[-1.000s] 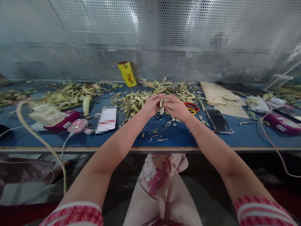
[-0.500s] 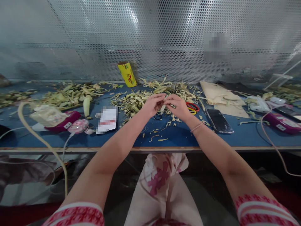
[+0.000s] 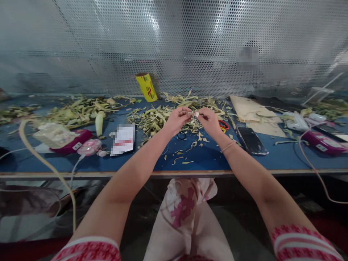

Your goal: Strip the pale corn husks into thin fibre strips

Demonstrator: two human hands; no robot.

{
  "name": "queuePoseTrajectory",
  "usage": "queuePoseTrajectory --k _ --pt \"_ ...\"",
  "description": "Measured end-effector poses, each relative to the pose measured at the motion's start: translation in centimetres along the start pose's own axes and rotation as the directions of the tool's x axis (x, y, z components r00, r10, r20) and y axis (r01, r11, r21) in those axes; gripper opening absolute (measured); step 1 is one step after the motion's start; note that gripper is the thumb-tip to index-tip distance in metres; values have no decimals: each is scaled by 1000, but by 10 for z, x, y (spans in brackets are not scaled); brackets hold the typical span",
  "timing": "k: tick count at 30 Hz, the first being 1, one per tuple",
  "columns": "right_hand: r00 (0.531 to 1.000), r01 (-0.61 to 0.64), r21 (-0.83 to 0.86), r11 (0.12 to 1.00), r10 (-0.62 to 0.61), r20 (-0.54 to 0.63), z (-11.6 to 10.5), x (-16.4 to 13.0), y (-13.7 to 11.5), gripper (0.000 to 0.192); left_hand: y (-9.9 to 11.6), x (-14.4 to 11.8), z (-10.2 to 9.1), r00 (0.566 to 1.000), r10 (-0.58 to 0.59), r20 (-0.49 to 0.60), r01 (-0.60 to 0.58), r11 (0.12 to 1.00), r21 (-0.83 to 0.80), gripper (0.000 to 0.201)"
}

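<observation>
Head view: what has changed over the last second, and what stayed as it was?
Both hands rose slightly above the table. The left hand and right hand keep pinching a small pale piece between their fingertips; a second ago it hung lower between them, now it sits up at the tips. The peel heap, yellow roll, phone and scissors stayed put.

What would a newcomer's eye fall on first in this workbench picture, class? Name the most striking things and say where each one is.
First, the two bare hands, left hand and right hand, meeting mid-bench and pinching a small pale piece between their fingertips. Behind and around them, heaps of pale green peelings litter the blue table. A yellow roll leans against the perforated metal wall at the back, and a dark phone lies right of the hands.
</observation>
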State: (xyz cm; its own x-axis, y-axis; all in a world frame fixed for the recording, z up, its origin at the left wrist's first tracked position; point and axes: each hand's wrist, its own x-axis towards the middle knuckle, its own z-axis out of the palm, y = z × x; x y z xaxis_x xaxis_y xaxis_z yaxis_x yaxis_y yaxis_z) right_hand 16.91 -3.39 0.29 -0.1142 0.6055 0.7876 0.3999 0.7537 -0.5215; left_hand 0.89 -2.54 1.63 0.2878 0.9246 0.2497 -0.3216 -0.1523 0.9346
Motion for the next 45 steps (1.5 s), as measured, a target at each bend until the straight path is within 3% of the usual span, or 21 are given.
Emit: queuePoseTrajectory --k 12,19,28,37,45 --pt "973 -229 157 961 224 54 5 -1 7 22 -7 -4 6 999 44 -31 -42 996 73 19" --pt "947 -321 243 916 314 67 9 0 7 19 -8 -8 10 981 178 -83 -154 960 235 26" --pt "925 -379 256 889 375 65 8 -1 5 28 -11 -6 9 964 265 -20 -237 892 385 20" --pt "927 -369 277 887 371 47 6 -1 -2 22 -16 -3 8 984 176 25 -175 930 323 27" --pt "938 -344 138 929 345 17 5 -4 -3 18 -18 -3 11 991 131 12 -130 961 244 20"
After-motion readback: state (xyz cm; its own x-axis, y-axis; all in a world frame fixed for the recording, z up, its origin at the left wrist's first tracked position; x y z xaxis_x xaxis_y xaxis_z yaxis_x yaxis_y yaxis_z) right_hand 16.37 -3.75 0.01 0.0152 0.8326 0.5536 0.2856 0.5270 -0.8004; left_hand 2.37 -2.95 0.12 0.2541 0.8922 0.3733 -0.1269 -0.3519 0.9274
